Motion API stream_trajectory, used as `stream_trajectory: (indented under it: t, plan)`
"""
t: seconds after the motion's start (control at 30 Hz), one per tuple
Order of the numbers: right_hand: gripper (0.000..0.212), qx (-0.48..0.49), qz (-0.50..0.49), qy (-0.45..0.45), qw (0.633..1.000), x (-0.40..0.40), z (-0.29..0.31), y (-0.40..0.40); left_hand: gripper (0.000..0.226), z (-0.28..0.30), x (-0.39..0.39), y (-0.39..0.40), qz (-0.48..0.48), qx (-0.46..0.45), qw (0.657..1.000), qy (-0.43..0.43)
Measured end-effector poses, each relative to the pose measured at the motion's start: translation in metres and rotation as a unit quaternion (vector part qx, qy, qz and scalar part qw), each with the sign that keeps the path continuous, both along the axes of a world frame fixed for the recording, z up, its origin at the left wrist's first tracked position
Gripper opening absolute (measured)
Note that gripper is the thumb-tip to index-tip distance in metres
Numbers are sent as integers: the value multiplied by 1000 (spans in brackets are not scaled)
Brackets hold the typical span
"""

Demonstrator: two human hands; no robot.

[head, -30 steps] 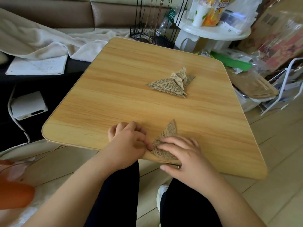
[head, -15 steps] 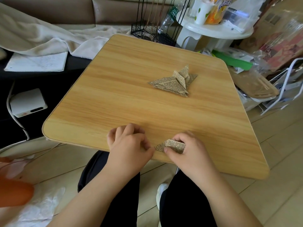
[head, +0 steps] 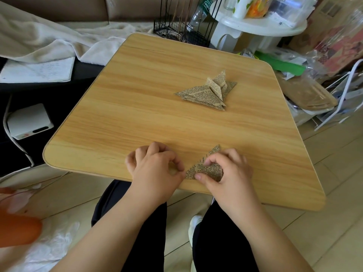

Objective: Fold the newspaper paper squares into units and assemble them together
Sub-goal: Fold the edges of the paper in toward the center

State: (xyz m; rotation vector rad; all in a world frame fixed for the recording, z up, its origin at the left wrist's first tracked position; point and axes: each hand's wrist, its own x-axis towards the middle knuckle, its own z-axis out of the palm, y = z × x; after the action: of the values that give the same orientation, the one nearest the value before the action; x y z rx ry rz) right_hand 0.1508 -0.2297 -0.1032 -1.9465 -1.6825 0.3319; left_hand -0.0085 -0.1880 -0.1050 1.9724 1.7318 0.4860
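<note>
A small folded newspaper piece (head: 209,169) lies near the front edge of the wooden table (head: 157,107). My right hand (head: 229,173) pinches a folded flap of it between thumb and fingers. My left hand (head: 155,169), fingers curled, holds down the piece's left corner with its fingertips. Farther back, right of the table's middle, sits a pile of folded newspaper units (head: 209,93), with some flaps sticking up.
A black wire rack (head: 182,30) and a white plastic stand (head: 261,26) with containers stand behind the table. Bags and clutter (head: 310,91) crowd the right side. On the left are a cream blanket (head: 49,38), a notebook (head: 37,71) and a white box (head: 29,122).
My right hand folded the upright tip of the piece down toward me; a pointed tip now shows again above its fingers. The left hand stayed on the left corner.
</note>
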Motion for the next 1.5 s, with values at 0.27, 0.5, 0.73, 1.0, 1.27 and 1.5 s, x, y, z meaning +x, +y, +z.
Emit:
stream_trajectory:
  t: [0.27, 0.5, 0.73, 1.0, 1.27, 1.5]
  plan:
    - [25, -64, -11, 15, 998, -7, 2, -3, 17, 2, -3, -1, -21, 2, 1000, -1]
    - [18, -109, -12, 39, 993, 25, 15, -9, 13, 1, -4, -3, -32, 10, 999, -8]
    - [44, -28, 147, -27, 988, 36, -5, -25, 17, -12, -13, -14, -129, 135, 982, -27]
    - [12, 106, 130, 3, 986, 27, -6, -38, 16, -18, -18, -36, -184, 225, 954, -72]
    - [12, 5, 17, 149, 989, 16, 19, -2, 22, -4, 2, -19, 5, 80, 997, -7]
    - [18, 55, -53, -42, 996, -3, -4, 6, 28, -14, 6, -8, 0, 139, 990, 9]
